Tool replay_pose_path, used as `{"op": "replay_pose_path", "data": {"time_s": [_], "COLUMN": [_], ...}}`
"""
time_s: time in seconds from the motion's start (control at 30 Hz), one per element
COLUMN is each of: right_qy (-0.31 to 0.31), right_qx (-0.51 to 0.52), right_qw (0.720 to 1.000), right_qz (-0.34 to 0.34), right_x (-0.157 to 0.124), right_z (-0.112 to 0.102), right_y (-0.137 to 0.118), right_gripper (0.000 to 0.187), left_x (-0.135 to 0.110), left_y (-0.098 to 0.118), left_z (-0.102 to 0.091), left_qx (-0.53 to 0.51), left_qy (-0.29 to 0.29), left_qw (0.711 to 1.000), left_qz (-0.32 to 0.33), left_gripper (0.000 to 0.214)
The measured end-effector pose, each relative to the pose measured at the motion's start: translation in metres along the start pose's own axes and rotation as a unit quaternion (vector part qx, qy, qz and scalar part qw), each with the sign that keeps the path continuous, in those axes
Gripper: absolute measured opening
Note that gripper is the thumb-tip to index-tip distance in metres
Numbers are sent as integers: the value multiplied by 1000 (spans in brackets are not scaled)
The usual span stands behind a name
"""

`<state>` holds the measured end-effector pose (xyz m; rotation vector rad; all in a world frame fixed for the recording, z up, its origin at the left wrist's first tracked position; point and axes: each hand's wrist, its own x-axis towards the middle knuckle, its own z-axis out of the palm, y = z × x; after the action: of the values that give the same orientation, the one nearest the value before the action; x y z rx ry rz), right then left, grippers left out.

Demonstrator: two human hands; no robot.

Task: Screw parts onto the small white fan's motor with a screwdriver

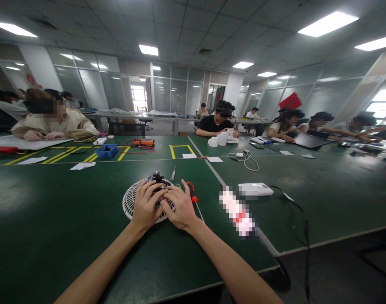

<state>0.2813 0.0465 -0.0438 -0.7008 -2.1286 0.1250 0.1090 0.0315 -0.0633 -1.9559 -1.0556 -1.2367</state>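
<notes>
On the green table in front of me lies a round white fan grille (129, 204) with a dark motor and wiring (157, 177) on top of it. My left hand (146, 202) is bent over the left side of the fan, fingers curled onto its dark middle. From the right, my right hand (180, 206) reaches in with bent fingers on the same part; its thumb points toward the left hand. What the fingertips pinch is hidden. A screwdriver with a red and black handle (192, 193) lies just right of my right hand. Behind the grille is a small clear-handled screwdriver (173, 173).
A white device (255, 189) with a black strap and a blurred bright item (237, 211) lie to the right. Farther back are a blue bin (106, 151), an orange multimeter (144, 142), a white cable (250, 160) and white cups (218, 139). Several people sit around the tables.
</notes>
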Motion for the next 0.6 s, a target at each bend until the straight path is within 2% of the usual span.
{"op": "replay_pose_path", "data": {"time_s": [0.6], "right_qy": [-10], "right_qx": [11], "right_qw": [999], "right_qz": [-45], "right_x": [0], "right_z": [4], "right_y": [-2], "right_gripper": [23], "left_x": [-1], "left_y": [-2], "left_z": [0], "left_qx": [-39], "left_qy": [13], "left_qw": [999], "left_qz": [-25], "left_gripper": [25]}}
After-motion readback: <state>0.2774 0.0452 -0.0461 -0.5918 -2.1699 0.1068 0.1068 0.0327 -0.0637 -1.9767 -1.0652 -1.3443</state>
